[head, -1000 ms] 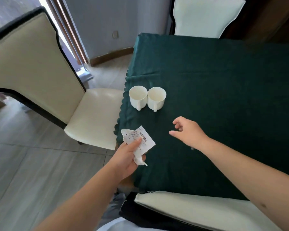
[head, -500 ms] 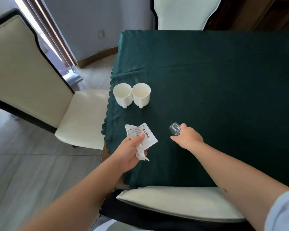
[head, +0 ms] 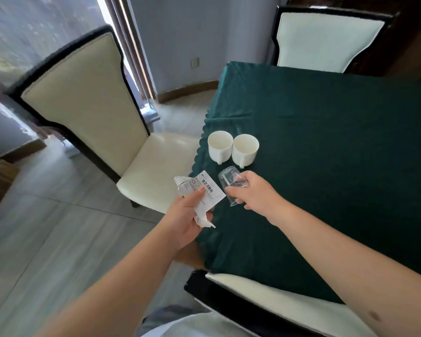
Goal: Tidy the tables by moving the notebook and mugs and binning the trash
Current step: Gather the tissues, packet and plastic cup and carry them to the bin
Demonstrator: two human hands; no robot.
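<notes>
trash: printed paper packet (head: 206, 194) with crumpled tissue pinched in left hand (head: 187, 217), clear plastic wrapper (head: 230, 184) gripped in right hand (head: 255, 193) | hands close together, not touching | two white mugs (head: 232, 149) just beyond hands on green-clothed bench (head: 338, 142) | chair (head: 88, 103) left of hands

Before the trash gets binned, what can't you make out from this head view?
- Bin: none in frame.
- Notebook: not in view.
- Paper in the left hand: print too small to read; the thumb covers part of it.
- Clear wrapper in the right hand: see-through and crumpled, so its shape is unclear; fingers hide its far end.
- Mugs: handles face the camera; the bottoms inside can't be seen.
</notes>
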